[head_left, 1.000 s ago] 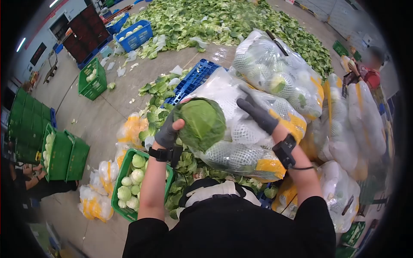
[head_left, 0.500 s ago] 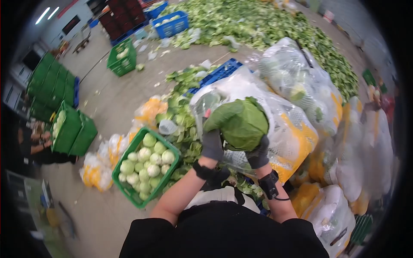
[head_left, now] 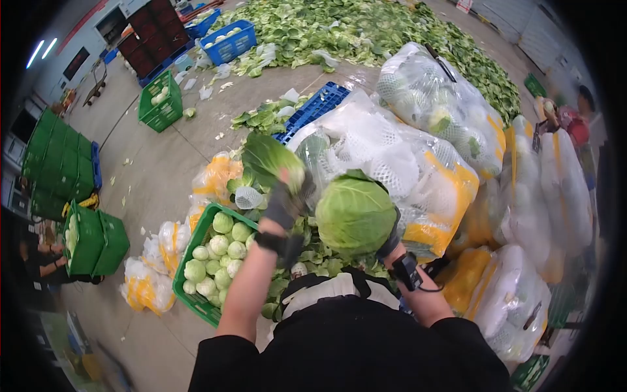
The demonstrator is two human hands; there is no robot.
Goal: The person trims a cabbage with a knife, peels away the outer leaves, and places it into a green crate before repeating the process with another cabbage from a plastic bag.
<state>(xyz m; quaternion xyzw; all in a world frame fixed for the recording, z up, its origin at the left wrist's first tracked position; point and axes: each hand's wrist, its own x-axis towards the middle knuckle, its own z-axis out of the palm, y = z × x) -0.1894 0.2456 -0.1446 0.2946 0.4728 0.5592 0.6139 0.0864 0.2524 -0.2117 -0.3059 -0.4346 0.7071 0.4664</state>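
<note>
A large green cabbage [head_left: 354, 212] rests against my right hand [head_left: 392, 240], whose dark glove supports it from the right side; most of those fingers are hidden behind it. Off to the left, my gloved left hand [head_left: 283, 204] grips a big loose cabbage leaf [head_left: 269, 159] by its pale base, somewhat blurred. Just below that hand stands a green crate [head_left: 189, 297] filled with trimmed pale cabbages [head_left: 219, 251]. Beyond the cabbage lies an open plastic sack [head_left: 375, 147] with white foam netting.
Several full plastic sacks [head_left: 434, 98] with yellow bands stand to the right. Loose leaves cover the floor [head_left: 385, 29] at the back. A blue pallet [head_left: 320, 108] lies beyond the sack. Green crates [head_left: 98, 242] and a person's arm [head_left: 52, 264] are at far left.
My left hand has moved left, away from the cabbage, with an outer leaf now separated in it. The cabbage has come slightly lower and shows a paler surface. The view has shifted a little.
</note>
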